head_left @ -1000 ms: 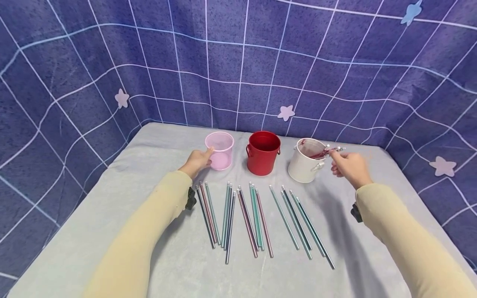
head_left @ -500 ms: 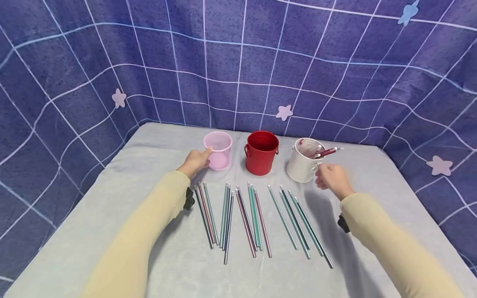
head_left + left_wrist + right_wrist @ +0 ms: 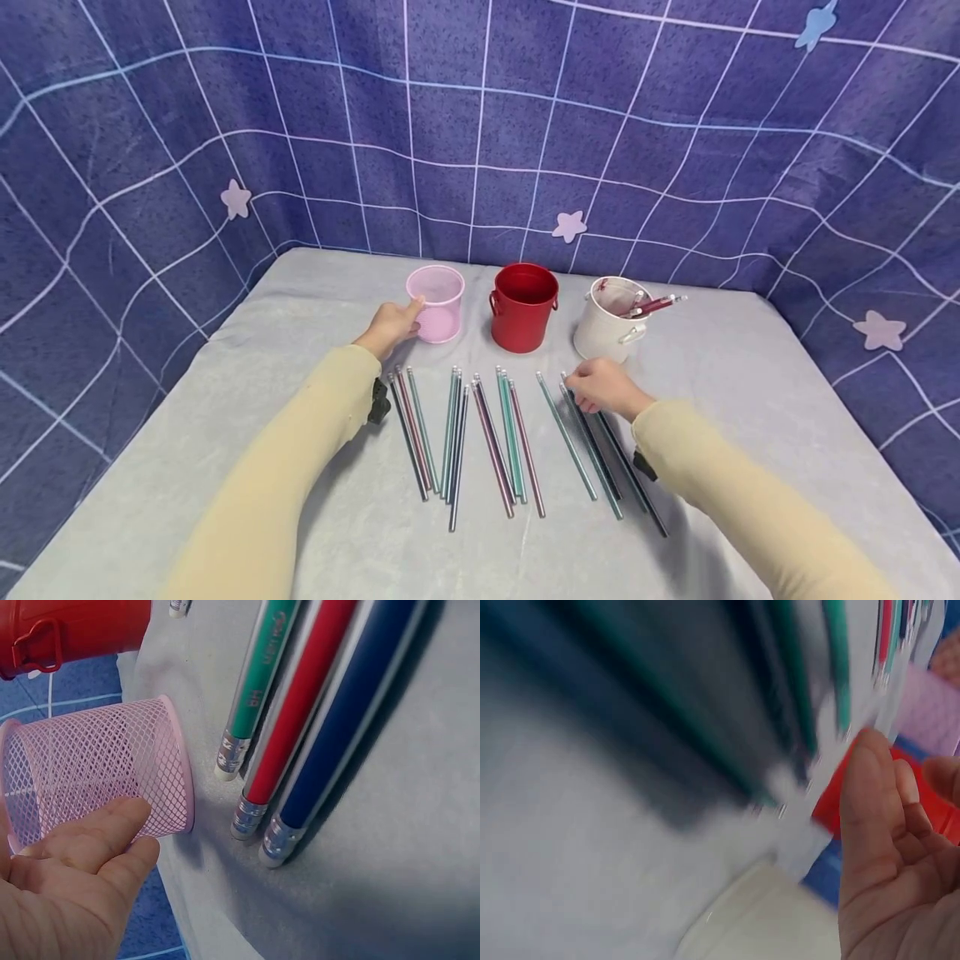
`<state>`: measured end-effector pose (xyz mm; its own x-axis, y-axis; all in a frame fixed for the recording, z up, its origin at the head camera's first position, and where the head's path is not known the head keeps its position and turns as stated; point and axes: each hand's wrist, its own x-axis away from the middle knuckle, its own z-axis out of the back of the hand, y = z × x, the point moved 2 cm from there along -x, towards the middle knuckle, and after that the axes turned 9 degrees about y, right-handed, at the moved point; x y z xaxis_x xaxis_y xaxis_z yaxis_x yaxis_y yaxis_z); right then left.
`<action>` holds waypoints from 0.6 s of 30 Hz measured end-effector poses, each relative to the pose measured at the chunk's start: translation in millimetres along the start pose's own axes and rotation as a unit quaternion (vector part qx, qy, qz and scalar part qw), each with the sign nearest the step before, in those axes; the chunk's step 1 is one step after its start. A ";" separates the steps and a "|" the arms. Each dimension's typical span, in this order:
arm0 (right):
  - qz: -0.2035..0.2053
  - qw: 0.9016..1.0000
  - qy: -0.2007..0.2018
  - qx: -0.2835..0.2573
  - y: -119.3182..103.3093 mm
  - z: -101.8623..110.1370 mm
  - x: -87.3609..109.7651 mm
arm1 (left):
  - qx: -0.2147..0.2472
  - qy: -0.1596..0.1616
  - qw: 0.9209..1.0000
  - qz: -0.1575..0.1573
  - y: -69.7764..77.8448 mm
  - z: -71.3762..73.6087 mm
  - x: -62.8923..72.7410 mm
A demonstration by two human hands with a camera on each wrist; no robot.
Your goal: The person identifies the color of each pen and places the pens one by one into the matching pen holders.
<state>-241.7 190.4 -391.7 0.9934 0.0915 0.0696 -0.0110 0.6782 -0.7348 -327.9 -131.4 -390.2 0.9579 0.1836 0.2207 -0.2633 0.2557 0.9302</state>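
My left hand (image 3: 392, 327) holds the pink mesh pencil cup (image 3: 442, 323) by its near left side, thumb at the rim. In the left wrist view, its fingers lie along the mesh (image 3: 97, 750). Over the eraser ends of the rightmost group of teal and dark blue pencils (image 3: 604, 483) hovers my right hand (image 3: 606, 386), nothing in its fingers. The right wrist view shows its loosely bent fingers (image 3: 870, 795) beside those blurred pencils. Behind it stands the white bucket (image 3: 597, 333), red pencils (image 3: 651, 307) leaning out of its right side.
A red bucket (image 3: 520, 323) stands between the pink cup and the white one. More pencils in red, teal and dark blue lie in groups, such as the red pencil (image 3: 527, 450), on the grey cloth (image 3: 360, 542). A blue gridded curtain (image 3: 450, 167) rises behind.
My right hand has let go of the red pencils, now leaning in the white bucket, and has come left and nearer, over the rightmost pencils. The left hand stays at the pink cup.
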 end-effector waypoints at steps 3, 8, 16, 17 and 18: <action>0.003 1.000 -0.031 -0.002 -4.5 -14.9 4.7 | 0.005 -0.004 1.000 0.000 0.2 0.6 -0.1; 0.009 0.998 -0.063 0.015 -9.5 -31.7 12.0 | 0.006 -0.002 1.000 -0.002 5.3 -2.0 -1.3; 0.021 0.992 -0.113 0.048 -19.6 -50.6 16.3 | -0.009 -0.003 1.000 0.000 6.6 -2.2 2.2; 0.023 0.992 -0.118 0.049 -21.0 -52.5 16.2 | -0.011 -0.004 1.000 0.000 7.0 -1.4 2.9; 0.026 0.991 -0.121 0.049 -22.2 -53.9 16.1 | -0.011 -0.003 1.000 -0.001 7.7 -0.6 3.5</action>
<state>-219.3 137.5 -410.6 0.9350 0.2917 0.2018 -0.0837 0.7342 -0.6738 -326.6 -128.3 -382.4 0.9593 0.1770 0.2201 -0.2631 0.2774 0.9240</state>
